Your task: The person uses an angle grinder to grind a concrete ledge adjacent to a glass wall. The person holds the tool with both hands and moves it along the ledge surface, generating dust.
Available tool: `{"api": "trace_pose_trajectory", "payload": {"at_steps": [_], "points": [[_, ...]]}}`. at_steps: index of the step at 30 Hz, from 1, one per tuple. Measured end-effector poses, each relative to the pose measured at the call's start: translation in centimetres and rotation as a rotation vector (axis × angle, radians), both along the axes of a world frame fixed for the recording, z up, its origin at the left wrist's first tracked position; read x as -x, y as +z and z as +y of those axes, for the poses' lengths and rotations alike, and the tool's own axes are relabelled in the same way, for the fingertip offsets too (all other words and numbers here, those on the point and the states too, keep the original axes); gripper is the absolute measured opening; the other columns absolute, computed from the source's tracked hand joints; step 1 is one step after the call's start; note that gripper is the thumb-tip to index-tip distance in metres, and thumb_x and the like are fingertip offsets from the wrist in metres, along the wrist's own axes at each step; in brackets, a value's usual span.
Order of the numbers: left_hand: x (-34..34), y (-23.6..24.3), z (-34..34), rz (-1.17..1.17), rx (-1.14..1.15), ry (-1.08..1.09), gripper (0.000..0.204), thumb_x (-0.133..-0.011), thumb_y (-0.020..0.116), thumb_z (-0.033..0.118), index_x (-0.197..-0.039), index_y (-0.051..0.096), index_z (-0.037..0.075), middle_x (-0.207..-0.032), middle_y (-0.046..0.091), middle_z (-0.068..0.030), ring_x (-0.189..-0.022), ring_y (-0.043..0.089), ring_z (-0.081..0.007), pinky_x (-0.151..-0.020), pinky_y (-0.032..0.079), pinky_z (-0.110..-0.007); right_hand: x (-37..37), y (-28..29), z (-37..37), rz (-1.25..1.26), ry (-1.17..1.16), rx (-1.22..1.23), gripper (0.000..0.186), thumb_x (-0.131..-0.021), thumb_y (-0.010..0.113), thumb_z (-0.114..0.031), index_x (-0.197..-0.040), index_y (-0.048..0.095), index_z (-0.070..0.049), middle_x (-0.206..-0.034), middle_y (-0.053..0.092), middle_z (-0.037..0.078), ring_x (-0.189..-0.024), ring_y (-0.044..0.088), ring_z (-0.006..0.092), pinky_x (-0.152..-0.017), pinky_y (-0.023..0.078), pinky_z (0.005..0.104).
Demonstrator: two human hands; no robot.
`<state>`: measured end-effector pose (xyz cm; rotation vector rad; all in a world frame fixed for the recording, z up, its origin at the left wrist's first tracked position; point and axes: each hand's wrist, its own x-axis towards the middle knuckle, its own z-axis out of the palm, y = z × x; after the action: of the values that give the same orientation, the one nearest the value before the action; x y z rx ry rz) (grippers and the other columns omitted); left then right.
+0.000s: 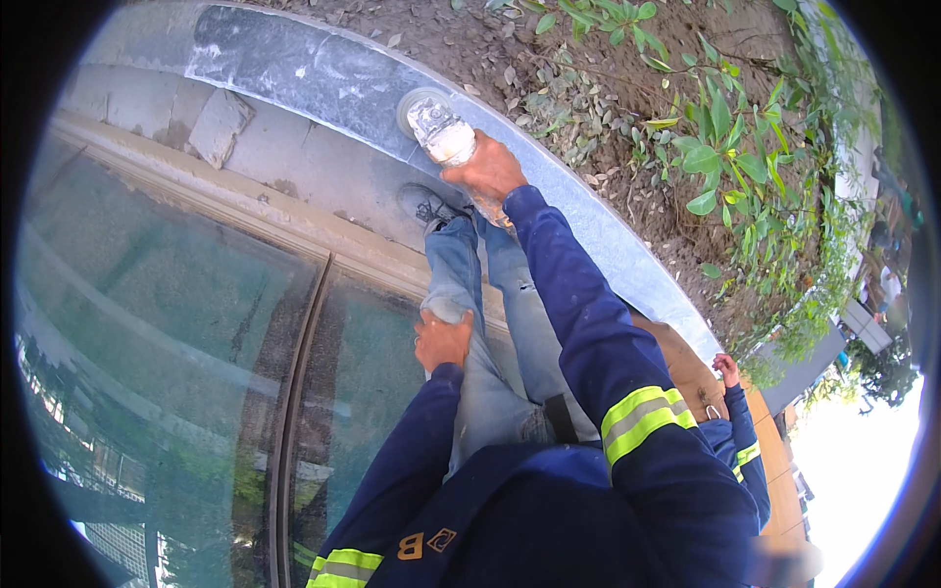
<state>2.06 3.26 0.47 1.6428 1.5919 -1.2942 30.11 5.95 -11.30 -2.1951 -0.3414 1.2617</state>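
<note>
My right hand (490,169) is closed around the body of a dusty angle grinder (449,135), whitened with powder. The grinder's round disc (416,106) lies against the top of a curved grey stone kerb (323,83). White dust streaks the dark part of that kerb, left of the tool; the stretch to the right looks paler. My left hand (442,340) rests on the knee of my faded jeans (454,294), fingers spread over it and holding no tool. Part of the grinder's body is hidden behind my right hand.
A broken stone slab (221,127) leans on the ledge at left. Glass panels (147,294) with a metal frame run along my left. Beyond the kerb lie soil, dry leaves and green shrubs (720,147). Another person's hand (725,368) shows behind my right arm.
</note>
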Motion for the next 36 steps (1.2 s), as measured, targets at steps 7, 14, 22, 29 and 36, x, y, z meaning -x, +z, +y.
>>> {"api": "trace_pose_trajectory", "payload": {"at_steps": [7,14,22,29,36], "points": [[0.4,-0.2,0.0,0.005,-0.002,0.017,0.095,-0.084,0.081,0.065,-0.148,0.053,0.000,-0.138,0.065,-0.0286,-0.125,0.068,-0.0475,-0.106,0.054,-0.053,0.3,0.8,-1.0,-0.005,-0.024,0.025,0.086,-0.067,0.088,-0.047,-0.133,0.067,0.002,-0.118,0.078,0.027,-0.112,0.075,0.0441,-0.098,0.058,0.0485],[0.2,-0.1,-0.3,0.001,-0.003,-0.004,0.096,-0.084,0.081,0.065,-0.148,0.053,0.000,-0.139,0.064,-0.0282,-0.126,0.068,-0.0472,-0.107,0.054,-0.053,-0.5,-0.5,-0.4,-0.015,0.009,-0.002,0.087,-0.067,0.088,-0.048,-0.134,0.067,0.002,-0.118,0.078,0.028,-0.112,0.075,0.0443,-0.098,0.058,0.0483],[0.7,-0.6,-0.4,-0.005,-0.022,-0.003,0.097,-0.083,0.081,0.065,-0.149,0.053,0.000,-0.139,0.065,-0.0274,-0.126,0.068,-0.0467,-0.107,0.054,-0.053,0.6,0.3,-2.4,-0.010,-0.009,0.029,0.086,-0.067,0.087,-0.049,-0.132,0.067,0.003,-0.117,0.078,0.028,-0.113,0.075,0.0442,-0.098,0.058,0.0493],[0.4,-0.3,-0.5,0.014,-0.012,-0.002,0.097,-0.083,0.082,0.066,-0.149,0.054,0.001,-0.138,0.065,-0.0268,-0.124,0.069,-0.0465,-0.106,0.054,-0.053,-0.9,0.5,-1.3,-0.014,-0.007,0.026,0.084,-0.067,0.088,-0.047,-0.132,0.067,0.002,-0.117,0.078,0.027,-0.112,0.075,0.0440,-0.098,0.058,0.0485],[0.8,-0.5,-0.8,-0.003,-0.026,-0.014,0.097,-0.083,0.080,0.067,-0.148,0.054,0.000,-0.136,0.065,-0.0282,-0.122,0.070,-0.0476,-0.104,0.055,-0.053,1.3,1.0,-1.6,0.023,0.025,0.009,0.089,-0.066,0.088,-0.047,-0.138,0.066,-0.001,-0.121,0.077,0.027,-0.113,0.074,0.0438,-0.099,0.058,0.0485]]}}
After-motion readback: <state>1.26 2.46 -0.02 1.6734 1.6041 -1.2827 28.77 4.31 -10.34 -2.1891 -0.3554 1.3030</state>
